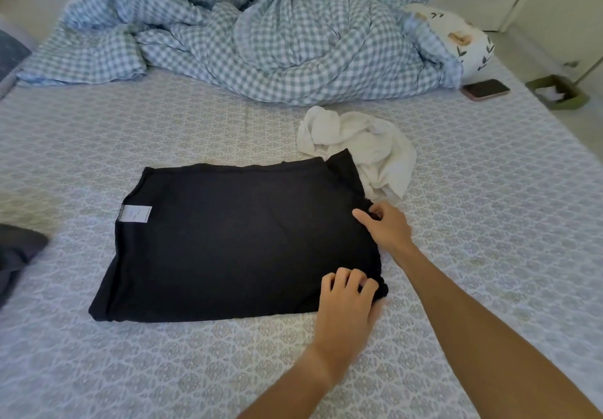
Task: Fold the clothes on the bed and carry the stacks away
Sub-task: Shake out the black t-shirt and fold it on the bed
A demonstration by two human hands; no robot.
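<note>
Both hands pinch the shirt's (235, 239) right edge, left hand (349, 301) lower, right hand (388, 226) above; I should lift evenly, folding leftward.

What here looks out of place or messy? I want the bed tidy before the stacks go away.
The white garment lies crumpled, unfolded, with the black garment overlapping its edge. The checked duvet is bunched in a heap. A phone sits near the bed's right edge. Both hands, left and right, grip the black garment's right side.
</note>
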